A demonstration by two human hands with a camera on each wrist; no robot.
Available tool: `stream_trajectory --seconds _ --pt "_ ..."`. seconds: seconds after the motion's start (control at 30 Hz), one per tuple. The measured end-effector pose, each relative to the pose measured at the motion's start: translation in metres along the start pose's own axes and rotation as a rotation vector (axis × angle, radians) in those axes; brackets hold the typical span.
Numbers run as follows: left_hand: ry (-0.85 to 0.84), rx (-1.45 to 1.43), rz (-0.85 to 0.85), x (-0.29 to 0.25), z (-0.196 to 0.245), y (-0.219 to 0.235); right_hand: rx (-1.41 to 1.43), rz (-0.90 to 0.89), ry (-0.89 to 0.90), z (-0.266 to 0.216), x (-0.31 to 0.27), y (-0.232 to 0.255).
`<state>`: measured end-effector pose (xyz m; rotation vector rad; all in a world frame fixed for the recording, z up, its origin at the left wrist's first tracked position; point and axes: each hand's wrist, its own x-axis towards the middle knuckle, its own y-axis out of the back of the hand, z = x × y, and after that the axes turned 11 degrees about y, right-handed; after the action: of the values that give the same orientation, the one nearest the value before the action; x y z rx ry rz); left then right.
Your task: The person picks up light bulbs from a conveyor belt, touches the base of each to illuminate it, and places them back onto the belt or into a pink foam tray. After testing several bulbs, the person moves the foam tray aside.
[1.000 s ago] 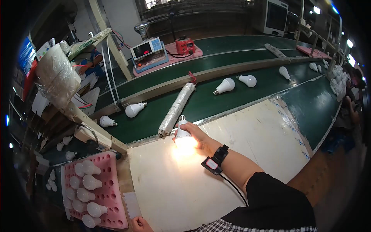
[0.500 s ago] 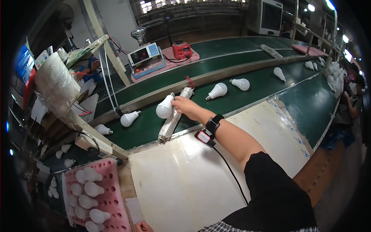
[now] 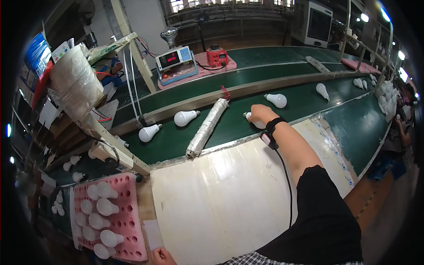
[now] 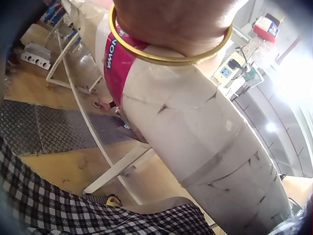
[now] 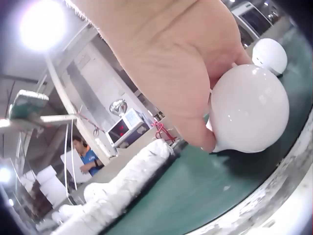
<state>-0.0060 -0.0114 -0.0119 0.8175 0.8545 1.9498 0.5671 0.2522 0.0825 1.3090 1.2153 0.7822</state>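
My right hand reaches over the green belt and grips a white light bulb by its narrow end. The bulb is unlit, its round dome facing me. Another bulb lies just beyond that hand. Left of the hand, a plastic-wrapped bar lies across the belt, with two more bulbs past it, the nearer to the bar on its side. My left hand rests near the front edge of the white board, fingers loosely curled; its fingers are outside the left wrist view.
A pink foam tray with several bulbs stands at the left. Behind the belt sit a meter with a red display and a red box. A post rises left of the board. More bulbs lie along the belt at right.
The bulb glowing in my right hand a second ago went dark, crossed the wrapped bar and now lies on the belt left of it. The hand has moved right onto another bulb.
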Motion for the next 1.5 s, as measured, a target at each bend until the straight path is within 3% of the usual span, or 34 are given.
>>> stream_trajectory --seconds 0.1,0.13,0.17,0.23,0.3,0.37,0.43,0.6,0.73,1.2,1.3,1.37,1.5 --pt "-0.007 -0.077 0.011 0.001 0.003 0.001 0.164 0.062 0.053 -0.004 -0.007 -0.009" --pt "-0.025 -0.076 0.01 0.001 0.002 0.001 0.379 0.073 0.038 -0.007 -0.006 -0.013" --pt "-0.042 -0.075 0.009 0.001 0.001 0.002 0.701 0.094 0.137 -0.012 -0.014 -0.021" --pt "-0.065 -0.068 0.037 0.002 0.003 0.002 1.477 0.058 0.213 -0.037 -0.033 -0.042" --pt "-0.088 -0.054 0.055 0.001 0.003 0.0 1.935 0.0 0.237 -0.063 -0.059 -0.054" --pt "-0.043 -0.046 0.005 0.002 -0.002 -0.001 2.101 -0.011 0.168 -0.086 -0.074 -0.075" --pt "-0.044 -0.04 0.021 0.003 0.007 0.0 2.447 -0.058 0.025 -0.107 -0.088 -0.086" --pt "-0.03 -0.12 0.031 0.002 0.001 -0.005 2.397 -0.087 0.127 -0.118 -0.091 -0.092" --pt "-0.059 -0.095 0.039 0.003 0.001 -0.005 2.274 -0.025 0.092 -0.119 -0.09 -0.09" --pt "-0.057 -0.091 0.044 0.003 0.01 -0.003 2.349 -0.057 0.054 -0.12 -0.088 -0.096" --pt "0.015 -0.169 0.02 0.002 0.004 -0.006 2.337 -0.039 0.091 -0.119 -0.082 -0.102" --pt "-0.047 -0.007 0.061 0.001 0.002 -0.001 2.302 0.002 0.104 -0.118 -0.081 -0.104" --pt "-0.037 0.01 0.026 0.001 0.002 0.001 2.281 -0.017 0.116 -0.117 -0.084 -0.101"
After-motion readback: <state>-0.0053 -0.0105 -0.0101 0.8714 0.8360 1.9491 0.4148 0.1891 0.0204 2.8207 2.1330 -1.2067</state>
